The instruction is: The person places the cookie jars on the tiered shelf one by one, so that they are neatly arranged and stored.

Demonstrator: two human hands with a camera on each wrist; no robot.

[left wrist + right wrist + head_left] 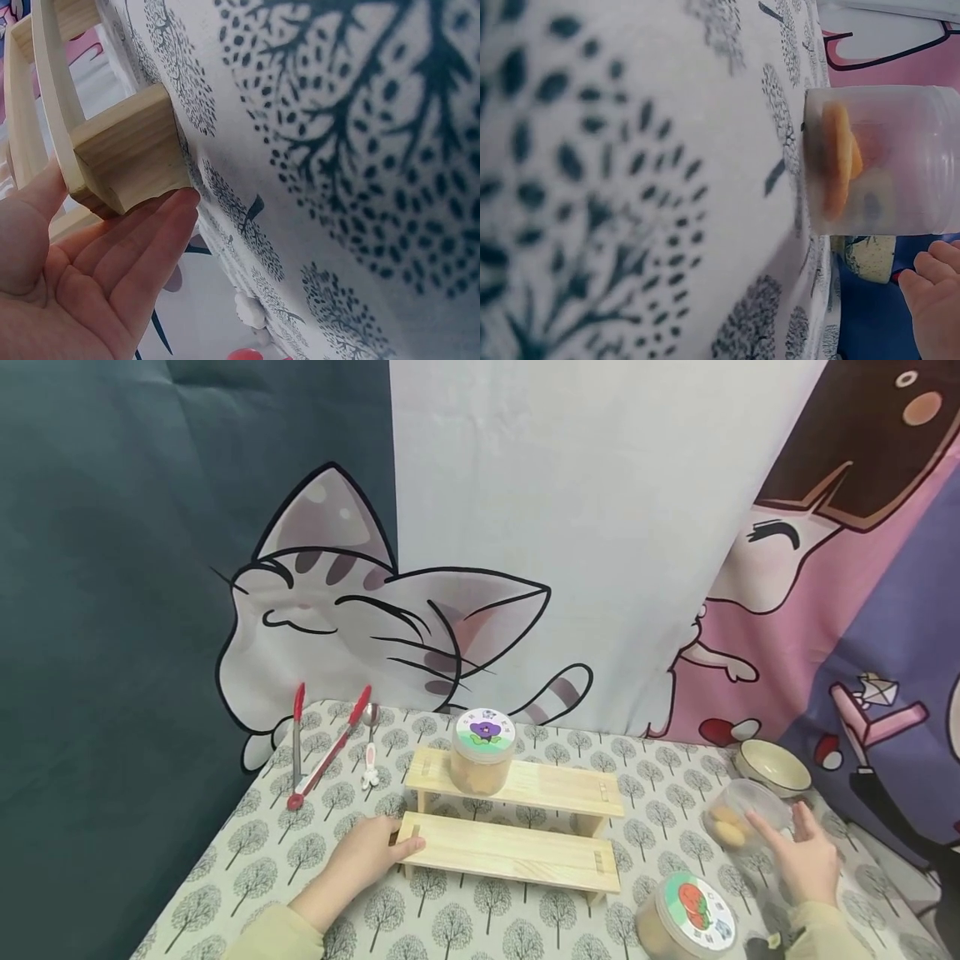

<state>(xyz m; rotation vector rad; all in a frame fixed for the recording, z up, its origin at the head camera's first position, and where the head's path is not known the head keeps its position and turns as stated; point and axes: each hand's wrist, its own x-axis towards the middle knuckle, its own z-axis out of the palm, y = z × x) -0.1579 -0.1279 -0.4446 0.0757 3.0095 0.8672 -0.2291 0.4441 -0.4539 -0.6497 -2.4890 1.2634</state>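
Note:
My left hand (367,856) grips the left end of the lower step of a pale wooden two-step rack (517,853). Its thumb lies on top, and in the left wrist view the fingers (150,255) reach along the end piece. On the upper step stands a lidded jar (483,756) with a purple picture on its lid. At the right, my right hand (808,860) is spread beside a clear open jar (750,802) holding a few biscuits (727,828). In the right wrist view a gap shows between the fingers (937,270) and this jar (907,161).
A lidded jar (686,917) with a strawberry lid stands front right. Behind the clear jar is a cream bowl (772,768). Red-tipped tongs (330,760) and a rabbit-handled spoon (371,752) lie back left. A printed curtain (600,527) hangs behind the tree-patterned cloth (300,893).

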